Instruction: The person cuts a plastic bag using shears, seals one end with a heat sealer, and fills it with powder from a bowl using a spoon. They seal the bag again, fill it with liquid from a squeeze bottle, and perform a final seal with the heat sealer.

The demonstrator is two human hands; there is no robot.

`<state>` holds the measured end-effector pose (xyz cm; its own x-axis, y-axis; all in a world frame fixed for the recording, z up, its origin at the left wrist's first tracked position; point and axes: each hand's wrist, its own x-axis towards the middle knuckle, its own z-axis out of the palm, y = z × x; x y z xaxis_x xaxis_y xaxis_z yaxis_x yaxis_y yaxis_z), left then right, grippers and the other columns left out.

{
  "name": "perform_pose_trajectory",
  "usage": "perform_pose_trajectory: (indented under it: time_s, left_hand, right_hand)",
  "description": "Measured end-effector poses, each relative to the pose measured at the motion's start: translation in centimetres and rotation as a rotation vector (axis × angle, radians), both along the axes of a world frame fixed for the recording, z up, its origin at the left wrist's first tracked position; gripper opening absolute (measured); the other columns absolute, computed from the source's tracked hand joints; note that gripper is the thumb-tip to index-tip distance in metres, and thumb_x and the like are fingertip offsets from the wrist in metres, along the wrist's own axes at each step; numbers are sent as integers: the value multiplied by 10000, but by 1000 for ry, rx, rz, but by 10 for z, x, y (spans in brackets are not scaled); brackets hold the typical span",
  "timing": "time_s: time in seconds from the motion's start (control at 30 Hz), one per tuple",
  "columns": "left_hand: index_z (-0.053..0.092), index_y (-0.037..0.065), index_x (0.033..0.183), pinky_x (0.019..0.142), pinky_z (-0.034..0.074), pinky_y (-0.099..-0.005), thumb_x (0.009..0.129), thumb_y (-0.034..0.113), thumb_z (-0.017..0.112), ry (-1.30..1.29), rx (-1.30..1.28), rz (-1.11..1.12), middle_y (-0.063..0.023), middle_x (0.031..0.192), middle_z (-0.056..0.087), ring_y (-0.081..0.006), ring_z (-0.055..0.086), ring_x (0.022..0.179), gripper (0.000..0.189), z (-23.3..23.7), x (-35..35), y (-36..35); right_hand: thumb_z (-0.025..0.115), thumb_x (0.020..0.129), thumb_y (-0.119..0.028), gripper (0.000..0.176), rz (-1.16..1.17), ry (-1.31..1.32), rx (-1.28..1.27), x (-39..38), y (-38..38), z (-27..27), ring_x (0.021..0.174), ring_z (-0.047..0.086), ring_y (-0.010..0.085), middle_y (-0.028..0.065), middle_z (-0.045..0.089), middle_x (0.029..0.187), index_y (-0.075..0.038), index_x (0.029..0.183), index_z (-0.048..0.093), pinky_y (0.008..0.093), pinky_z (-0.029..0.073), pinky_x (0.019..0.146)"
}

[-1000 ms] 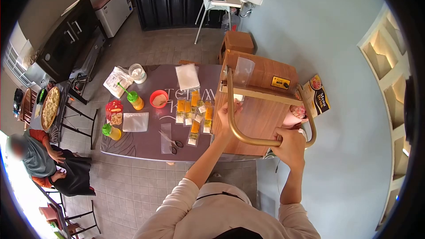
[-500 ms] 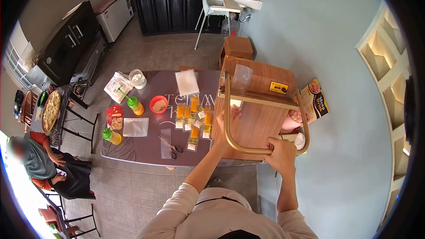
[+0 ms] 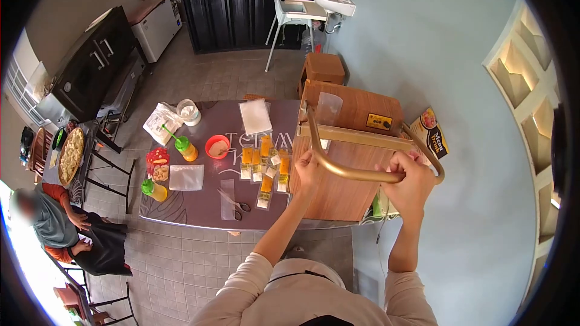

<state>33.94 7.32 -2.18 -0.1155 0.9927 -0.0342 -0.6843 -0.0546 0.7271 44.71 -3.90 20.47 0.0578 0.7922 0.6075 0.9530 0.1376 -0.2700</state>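
The right hand point(image 3: 411, 186) wraps the curved gold metal handle point(image 3: 356, 174), likely for leverage; over the brown wooden machine point(image 3: 338, 198), the left hand point(image 3: 308, 173) half-curls, hold unclear.

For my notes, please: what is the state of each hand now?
Left hand: fingers curled; whether holding something cannot be told.
Right hand: closed on the gold bar.

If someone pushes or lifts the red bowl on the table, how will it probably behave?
The red bowl looks like plastic, so it is probably light and fairly stiff. It sits upright on a smooth-looking table, so a low push would likely slide it. It has no lid, so its contents might spill if tilted.
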Motion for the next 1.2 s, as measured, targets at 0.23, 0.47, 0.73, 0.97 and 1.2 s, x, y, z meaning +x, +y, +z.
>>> perform_pose_trajectory:
  time_s: [0.23, 0.47, 0.73, 0.97, 1.2]
  left_hand:
    - [611, -3, 839, 529, 396, -175, 860, 95, 514, -22, 3, 42, 17, 693, 576, -29, 500, 600, 140, -14, 5, 9]
    - [615, 1, 816, 500, 358, -169, 862, 86, 503, 10, -43, 59, 20, 692, 578, -20, 479, 583, 148, -14, 5, 8]
    - [608, -32, 865, 592, 479, -224, 855, 56, 496, -30, -36, 24, -64, 756, 622, -102, 577, 667, 143, 23, -5, -5]
    - [604, -39, 882, 667, 528, -264, 827, 38, 532, -51, -39, 0, -86, 802, 616, -159, 603, 741, 119, 22, -5, -4]
    - [605, -38, 870, 652, 533, -253, 796, 72, 596, -115, -44, -6, -70, 776, 601, -174, 603, 756, 133, 14, -3, -2]
  right_hand:
    - [735, 535, -106, 335, 24, -90, 26, -1, 3, 6, 384, 391, 152, 10, 426, 446, -82, 532, 400, 276, 312, 410]
    - [709, 537, -119, 284, 6, -51, -60, -2, -2, 2, 401, 460, 177, 0, 445, 443, -109, 548, 426, 296, 294, 415]
    - [670, 547, -102, 244, -6, -24, -116, -4, -6, -4, 392, 451, 187, 17, 434, 430, -107, 543, 426, 298, 291, 410]
    - [654, 561, -110, 212, 19, -53, -225, -4, -10, -9, 410, 478, 212, 33, 454, 436, -105, 548, 442, 307, 313, 412]
    - [678, 577, -157, 225, 71, -92, -321, 0, -18, -33, 426, 476, 225, 40, 456, 447, -91, 560, 464, 315, 340, 434]
